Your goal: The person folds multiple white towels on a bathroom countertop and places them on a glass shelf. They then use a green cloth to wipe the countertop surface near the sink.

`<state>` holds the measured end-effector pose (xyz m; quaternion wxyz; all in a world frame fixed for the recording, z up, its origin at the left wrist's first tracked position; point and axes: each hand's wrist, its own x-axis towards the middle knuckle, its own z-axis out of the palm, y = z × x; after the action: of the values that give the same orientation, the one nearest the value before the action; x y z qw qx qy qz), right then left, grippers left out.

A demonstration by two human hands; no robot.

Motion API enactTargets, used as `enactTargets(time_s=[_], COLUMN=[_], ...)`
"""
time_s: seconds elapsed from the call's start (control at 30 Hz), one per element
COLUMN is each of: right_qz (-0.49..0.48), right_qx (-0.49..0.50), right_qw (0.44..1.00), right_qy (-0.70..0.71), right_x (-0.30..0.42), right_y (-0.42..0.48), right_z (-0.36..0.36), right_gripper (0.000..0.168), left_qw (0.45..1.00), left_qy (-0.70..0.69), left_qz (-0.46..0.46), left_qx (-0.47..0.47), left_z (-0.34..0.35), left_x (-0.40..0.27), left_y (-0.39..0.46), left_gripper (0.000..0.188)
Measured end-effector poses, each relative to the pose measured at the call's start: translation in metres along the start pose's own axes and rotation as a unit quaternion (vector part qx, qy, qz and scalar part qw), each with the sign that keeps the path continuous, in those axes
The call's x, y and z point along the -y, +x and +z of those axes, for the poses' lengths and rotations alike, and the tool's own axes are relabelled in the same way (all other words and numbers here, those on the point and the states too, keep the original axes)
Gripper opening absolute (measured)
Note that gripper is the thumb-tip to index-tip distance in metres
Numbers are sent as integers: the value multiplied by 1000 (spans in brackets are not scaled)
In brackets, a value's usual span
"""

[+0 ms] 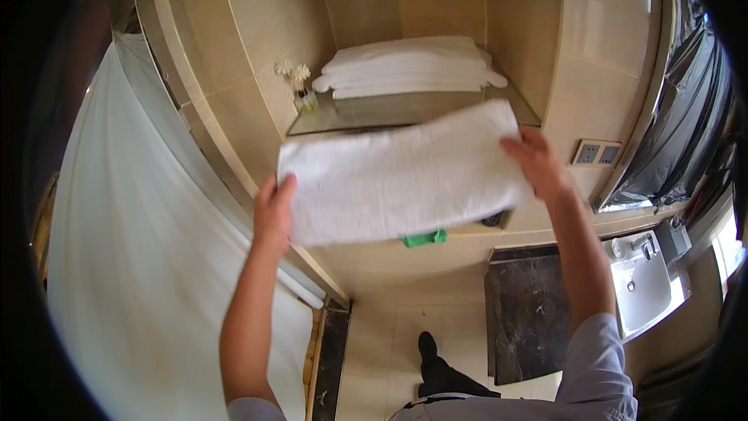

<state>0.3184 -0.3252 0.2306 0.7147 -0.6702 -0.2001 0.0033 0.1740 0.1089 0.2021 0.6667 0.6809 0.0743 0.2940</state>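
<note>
Between my two hands a folded white towel (403, 181) is stretched out in the air, its right end a little higher. My left hand (274, 210) grips its left edge, thumb on top. The right edge is held by my right hand (536, 162); the fingers behind the cloth are hidden. Just beyond the towel, a stack of folded white towels (409, 67) lies on a glass shelf (409, 108) in a tiled niche. At that shelf's left end stands a small glass bottle (305, 102) with white flowers (292, 71).
Below the held towel, a green cloth-like item (425, 238) hangs over a ledge. A white curtain (158, 234) hangs at left. To the right are a wall socket (596, 153), a dark marble surface (529, 316), a white washbasin (641, 289) and black plastic sheeting (672, 111).
</note>
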Motion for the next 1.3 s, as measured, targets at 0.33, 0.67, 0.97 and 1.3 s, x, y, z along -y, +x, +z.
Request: enactTargets(time_s=[0.33, 0.67, 0.97, 1.3], right_qz=[-6, 95, 74, 24], right_qx=[-94, -101, -100, -136], right_qw=[994, 990, 962, 879], right_qy=[-61, -33, -245, -456], right_x=[110, 63, 25, 31], right_y=[264, 407, 404, 362], right_z=[-23, -48, -33, -26], right_gripper=[35, 40, 30, 37], left_qw=[991, 979, 843, 795], left_qy=[101, 189, 521, 587], left_qz=[80, 9, 23, 54], left_qx=[47, 79, 132, 139], left_z=[97, 148, 143, 154], left_x=[-141, -73, -51, -43], left_y=[283, 446, 451, 434], left_gripper=[36, 35, 40, 43])
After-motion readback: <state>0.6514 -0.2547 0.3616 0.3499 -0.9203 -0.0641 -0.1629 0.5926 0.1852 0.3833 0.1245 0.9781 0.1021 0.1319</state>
